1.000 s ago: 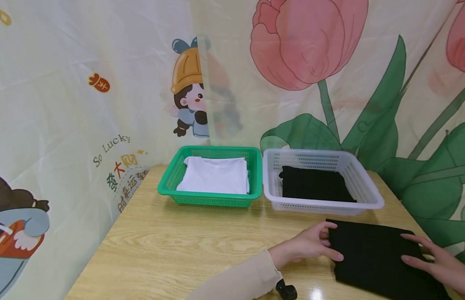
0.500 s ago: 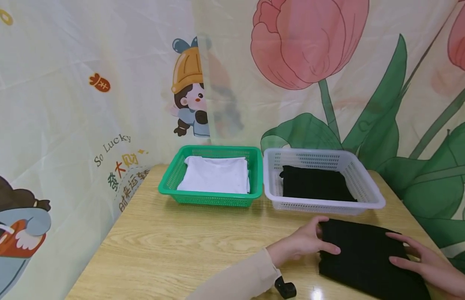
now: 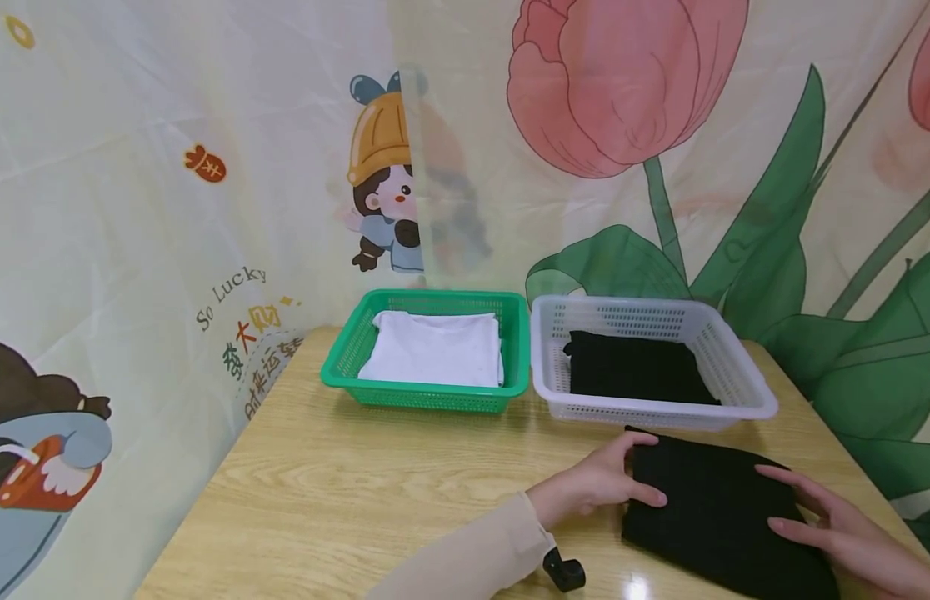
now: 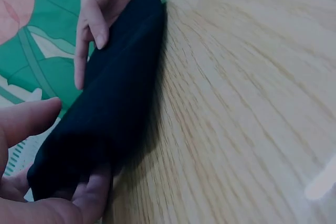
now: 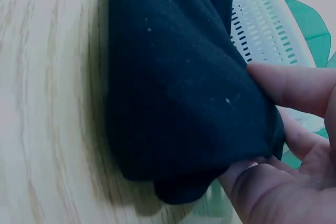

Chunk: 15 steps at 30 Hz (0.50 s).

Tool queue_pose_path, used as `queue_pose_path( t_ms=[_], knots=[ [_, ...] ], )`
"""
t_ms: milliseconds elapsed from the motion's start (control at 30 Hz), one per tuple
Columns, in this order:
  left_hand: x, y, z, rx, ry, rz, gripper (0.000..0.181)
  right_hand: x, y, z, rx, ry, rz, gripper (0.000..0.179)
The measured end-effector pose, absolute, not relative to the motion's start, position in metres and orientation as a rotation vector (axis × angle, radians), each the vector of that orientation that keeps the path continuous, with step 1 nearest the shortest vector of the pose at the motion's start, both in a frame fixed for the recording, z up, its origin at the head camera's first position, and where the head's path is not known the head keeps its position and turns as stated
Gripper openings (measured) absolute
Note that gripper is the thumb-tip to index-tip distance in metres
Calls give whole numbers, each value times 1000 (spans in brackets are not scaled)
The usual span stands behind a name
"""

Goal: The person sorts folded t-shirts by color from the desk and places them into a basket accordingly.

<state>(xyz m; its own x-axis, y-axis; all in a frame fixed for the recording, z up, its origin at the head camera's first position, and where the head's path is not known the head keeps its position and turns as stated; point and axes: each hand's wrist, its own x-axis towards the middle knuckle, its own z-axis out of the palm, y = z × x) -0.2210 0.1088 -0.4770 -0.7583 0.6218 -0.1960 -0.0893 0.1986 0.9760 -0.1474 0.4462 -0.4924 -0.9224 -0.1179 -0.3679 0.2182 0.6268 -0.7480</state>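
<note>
A folded black garment (image 3: 712,508) lies over the wooden table at the right front of the head view, its near edge reaching toward the bottom of the frame. My left hand (image 3: 596,479) grips its left end, thumb on top and other fingers tucked in at the edge, as the left wrist view shows. At the right end my right hand (image 3: 832,521) holds the cloth, with thumb above and fingers under the edge in the right wrist view. Just behind stands a white basket (image 3: 663,408) with another folded black garment (image 3: 633,367) inside.
A green basket (image 3: 427,396) holding a folded white garment (image 3: 435,350) stands left of the white one, close beside it. Both are near the back of the table (image 3: 322,483). A printed curtain (image 3: 285,125) hangs behind. A black strap piece (image 3: 564,571) sits at my left cuff.
Both hands have moved left across the table together with the folded black garment, its left end now below the white basket's middle. The baskets shift slightly in view with the camera.
</note>
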Motion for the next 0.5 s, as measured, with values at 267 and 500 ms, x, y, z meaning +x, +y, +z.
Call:
queue_pose_path(
  t_ms=[267, 500],
  knots=[
    [-221, 110, -478, 497, 1946, 1601, 72, -148, 443, -494, 144, 2357, -1330, 83],
    [-224, 109, -475, 530, 1968, 1607, 72, -146, 435, -493, 92, 2425, -1313, 84]
  ],
)
